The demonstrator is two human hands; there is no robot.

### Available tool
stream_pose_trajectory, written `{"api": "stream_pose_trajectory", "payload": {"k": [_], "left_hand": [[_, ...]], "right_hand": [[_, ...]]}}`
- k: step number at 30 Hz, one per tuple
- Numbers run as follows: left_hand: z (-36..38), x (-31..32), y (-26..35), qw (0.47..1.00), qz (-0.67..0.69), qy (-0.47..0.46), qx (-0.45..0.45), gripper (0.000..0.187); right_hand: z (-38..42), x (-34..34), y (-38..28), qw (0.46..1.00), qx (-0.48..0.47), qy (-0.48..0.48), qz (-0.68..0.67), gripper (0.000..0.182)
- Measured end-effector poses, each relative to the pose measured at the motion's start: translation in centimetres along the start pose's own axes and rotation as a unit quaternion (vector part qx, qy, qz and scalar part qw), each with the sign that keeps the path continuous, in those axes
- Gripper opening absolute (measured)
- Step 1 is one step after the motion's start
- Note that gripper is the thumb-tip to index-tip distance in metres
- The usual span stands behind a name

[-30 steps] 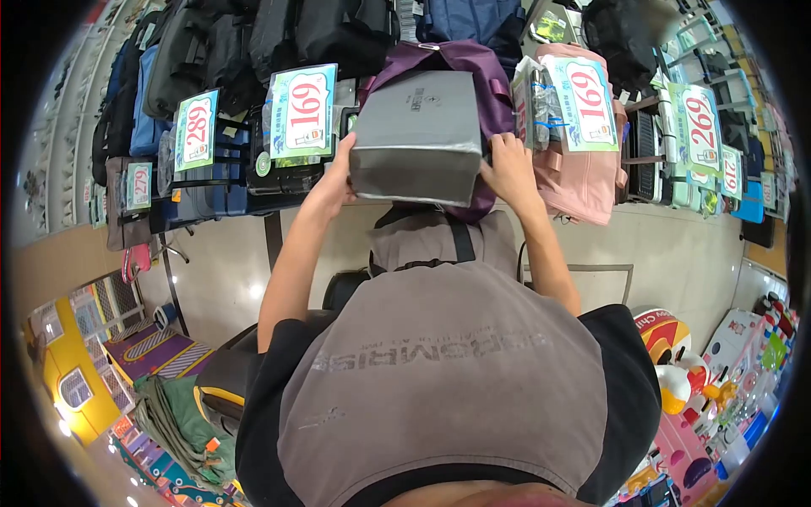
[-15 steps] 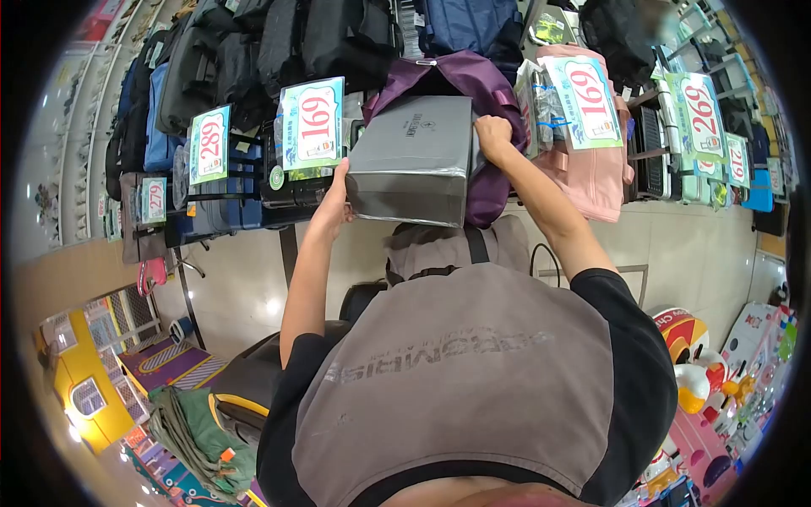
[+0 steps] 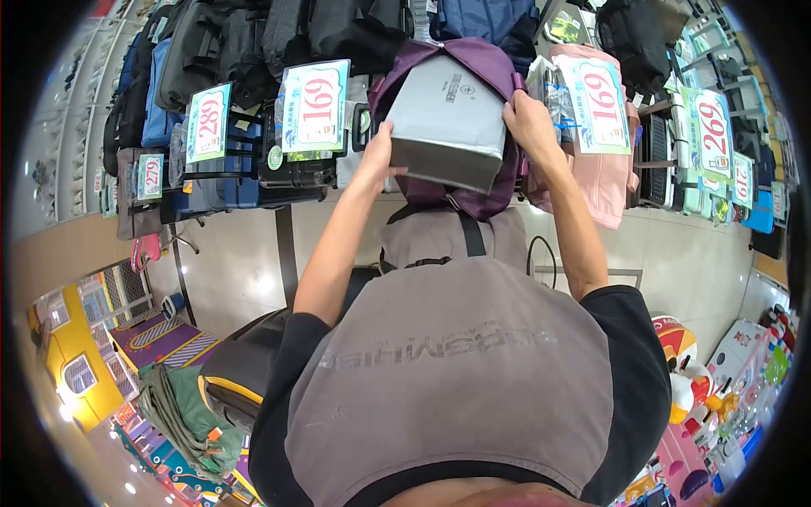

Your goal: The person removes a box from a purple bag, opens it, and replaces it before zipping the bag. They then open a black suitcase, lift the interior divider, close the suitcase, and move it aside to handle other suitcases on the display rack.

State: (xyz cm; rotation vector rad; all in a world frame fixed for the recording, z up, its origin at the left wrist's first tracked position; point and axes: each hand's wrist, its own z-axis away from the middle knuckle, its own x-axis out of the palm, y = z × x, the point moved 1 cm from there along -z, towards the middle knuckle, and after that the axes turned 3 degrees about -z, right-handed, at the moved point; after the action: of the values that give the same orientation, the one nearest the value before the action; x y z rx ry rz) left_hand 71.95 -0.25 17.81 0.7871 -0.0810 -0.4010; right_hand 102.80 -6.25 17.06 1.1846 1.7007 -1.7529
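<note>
A grey box (image 3: 448,122) with a darker front side sits tilted inside the opening of a purple bag (image 3: 479,203). My left hand (image 3: 378,159) presses on the box's left side, its thumb up along the edge and other fingers partly hidden below. At the box's upper right, my right hand (image 3: 530,125) is closed around the edge of the purple bag, beside the box. Part of the box is covered by the bag's sides.
Blue luggage (image 3: 221,193) and a 169 price sign (image 3: 315,108) stand to the left. A pink bag (image 3: 601,182) is close on the right. Dark backpacks (image 3: 351,34) hang behind. A grey-brown bag (image 3: 498,232) lies just in front of me.
The box has moved right and deeper into the purple bag, and has turned. Both hands have shifted right. My right hand has gone from the box's edge to the bag's edge.
</note>
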Motion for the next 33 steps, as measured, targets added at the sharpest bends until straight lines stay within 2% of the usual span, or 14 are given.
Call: {"api": "stream_pose_trajectory", "payload": {"k": [3, 6, 8, 10, 11, 14, 16, 18, 19, 22, 23, 24, 29, 33], "left_hand": [[-1.5, 0.5, 0.4, 0.999, -0.042, 0.004, 0.017, 0.094], [0.3, 1.0, 0.1, 0.994, -0.097, -0.035, 0.028, 0.101], [-0.1, 0.9, -1.4, 0.992, -0.093, -0.076, 0.037, 0.103], [-2.5, -0.3, -3.8, 0.989, -0.072, -0.13, 0.026, 0.099], [-2.9, -0.9, -4.6, 0.986, 0.005, -0.16, 0.04, 0.079], [-4.8, -1.4, -7.1, 0.975, -0.161, -0.098, 0.114, 0.053], [-4.7, -0.7, -8.1, 0.901, -0.34, -0.079, 0.256, 0.048], [-3.4, 0.1, -8.1, 0.701, -0.574, -0.041, 0.422, 0.056], [-2.2, 0.8, -7.4, 0.715, -0.528, -0.052, 0.456, 0.051], [-1.1, 0.7, -5.9, 0.705, -0.623, -0.027, 0.338, 0.03], [-1.5, -0.6, -6.3, 0.672, -0.595, -0.022, 0.44, 0.016], [-1.1, -1.8, -5.9, 0.656, -0.571, -0.018, 0.493, 0.016], [2.0, -4.2, -3.6, 0.692, -0.531, -0.004, 0.489, 0.012], [2.2, -1.5, -2.5, 0.656, -0.551, -0.041, 0.514, 0.013]], "right_hand": [[1.9, -1.4, -1.5, 0.997, 0.052, 0.014, -0.06, 0.036], [5.4, -3.5, -7.3, 0.984, -0.155, 0.039, -0.076, 0.054], [7.4, -2.7, -9.5, 0.977, -0.209, -0.042, 0.008, 0.072], [7.6, -1.4, -8.8, 0.971, -0.206, -0.028, 0.116, 0.082], [7.0, -1.3, -8.1, 0.973, -0.186, -0.033, 0.135, 0.084], [4.7, -2.3, -6.9, 0.974, -0.171, -0.042, 0.145, 0.086], [3.5, -2.8, -6.8, 0.975, -0.16, -0.047, 0.15, 0.083], [2.2, -3.4, -7.1, 0.978, -0.112, -0.104, 0.139, 0.091], [1.8, -3.3, -7.2, 0.978, -0.088, -0.135, 0.133, 0.095], [1.5, -3.1, -7.1, 0.977, -0.094, -0.132, 0.136, 0.096], [1.6, -1.9, -6.1, 0.979, -0.118, -0.091, 0.139, 0.097], [1.9, -1.4, -5.6, 0.979, -0.127, -0.082, 0.139, 0.095], [3.4, 1.1, -4.3, 0.96, -0.166, -0.103, 0.2, 0.096], [5.0, 8.5, -1.6, 0.957, -0.203, -0.053, 0.202, 0.091]]}}
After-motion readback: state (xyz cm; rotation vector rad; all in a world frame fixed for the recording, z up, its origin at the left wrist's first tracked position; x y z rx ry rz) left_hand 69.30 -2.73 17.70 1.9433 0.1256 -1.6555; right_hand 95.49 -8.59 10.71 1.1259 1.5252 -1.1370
